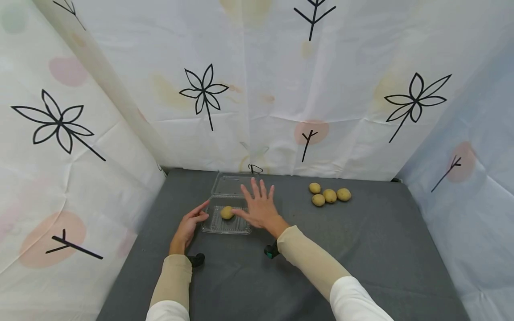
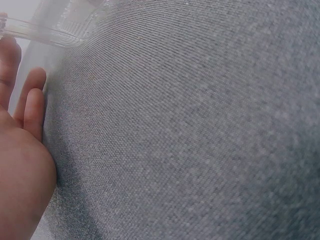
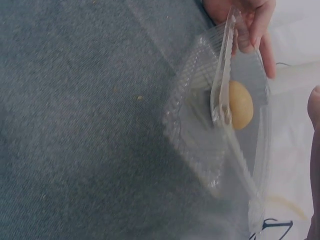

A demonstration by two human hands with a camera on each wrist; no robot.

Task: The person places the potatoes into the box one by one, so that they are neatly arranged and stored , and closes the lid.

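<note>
A clear plastic clamshell container (image 1: 209,228) lies on the dark table with its lid (image 1: 230,183) folded back behind the base. One small yellow potato (image 1: 227,212) sits in the base; the right wrist view shows this potato (image 3: 241,105) through the clear wall. My left hand (image 1: 188,227) is at the container's left side, fingers extended, fingertips right at the rim. In the left wrist view, the container's corner (image 2: 75,37) lies just beyond the left hand's fingers (image 2: 35,110). Over the container's right side, my right hand (image 1: 263,209) spreads its fingers wide, thumb overlapping the potato's edge.
Several more potatoes (image 1: 330,196) lie grouped on the table (image 1: 361,258) at the back right. White curtains (image 1: 273,89) with plant drawings hang behind the table and on both sides.
</note>
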